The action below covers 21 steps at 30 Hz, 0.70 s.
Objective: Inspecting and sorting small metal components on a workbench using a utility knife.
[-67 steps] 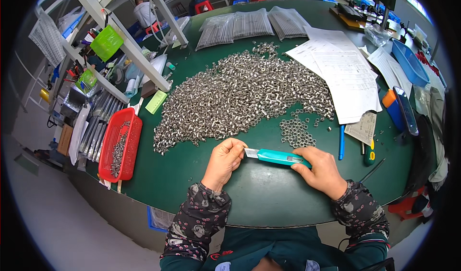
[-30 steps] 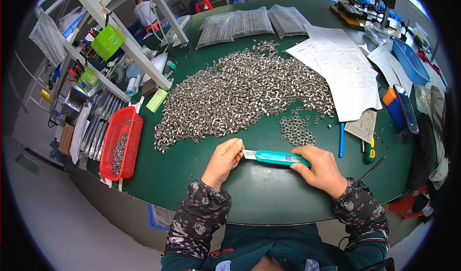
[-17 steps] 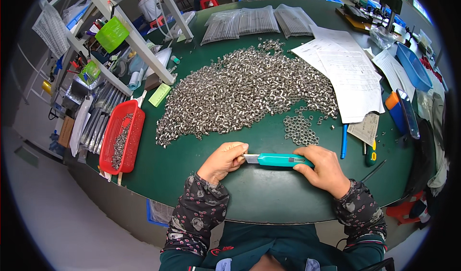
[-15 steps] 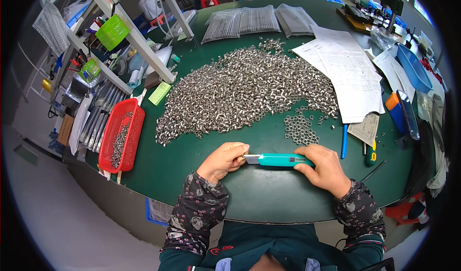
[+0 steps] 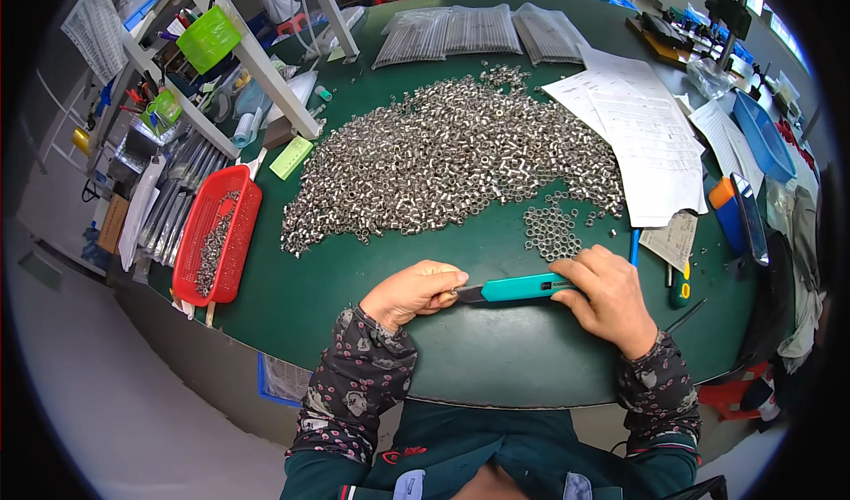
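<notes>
At left, the left hand (image 5: 416, 293) is drawn into a pinch, the thumb pressed along the forefinger; a small piece (image 5: 454, 292) seems to be gripped at the fingertips, though nearly all of it is covered. For good control, the piece is best held firmly, with the worked side uncovered and the fingertips kept out of the line of the blade (image 5: 470, 294). The blade's tip is shown right at those fingertips; whether the skin is touched cannot be told. At right, the knife (image 5: 524, 286) is clasped near its far end by the right hand (image 5: 609, 298), the thumb below and the fingers above. Short, light strokes would probably serve better than force, since any slip could be carried toward the left hand.

The knife is apparently held above the worktop (image 5: 496, 367), between its near edge and the heap (image 5: 460, 163) of small metal parts, and is tilted slightly up toward the right. From left to right, a short dark-grey blade, a slim teal body with a soft sheen, and a dark slot are seen; the end is hidden by the right hand. Beyond that hand, toward the worktop's far edge, flat-lying rings (image 5: 551, 234) are grouped.
</notes>
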Tool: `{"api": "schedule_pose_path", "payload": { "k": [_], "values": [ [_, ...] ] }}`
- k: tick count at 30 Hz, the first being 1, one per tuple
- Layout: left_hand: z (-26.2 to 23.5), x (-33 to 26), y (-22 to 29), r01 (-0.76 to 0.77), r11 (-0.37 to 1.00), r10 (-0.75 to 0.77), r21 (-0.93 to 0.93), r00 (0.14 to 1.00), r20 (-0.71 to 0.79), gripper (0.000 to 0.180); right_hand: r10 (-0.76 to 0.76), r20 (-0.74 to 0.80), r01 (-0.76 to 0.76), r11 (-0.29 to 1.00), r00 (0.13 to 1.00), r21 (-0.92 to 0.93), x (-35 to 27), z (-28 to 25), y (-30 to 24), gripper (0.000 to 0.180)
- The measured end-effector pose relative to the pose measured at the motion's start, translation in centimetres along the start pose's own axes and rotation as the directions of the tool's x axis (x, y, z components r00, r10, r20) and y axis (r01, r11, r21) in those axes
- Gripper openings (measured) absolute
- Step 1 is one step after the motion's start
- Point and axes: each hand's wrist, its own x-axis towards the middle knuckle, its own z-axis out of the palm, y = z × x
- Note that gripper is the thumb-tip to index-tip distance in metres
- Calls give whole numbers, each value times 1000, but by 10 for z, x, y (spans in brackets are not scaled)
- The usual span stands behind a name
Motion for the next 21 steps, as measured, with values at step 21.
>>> {"api": "schedule_pose_path", "payload": {
  "k": [21],
  "values": [
    [-8,9,-9,-249,955,238,-161,968,-84,26,-50,-125,29,987,991,-161,-3,2,1,28]
  ]
}}
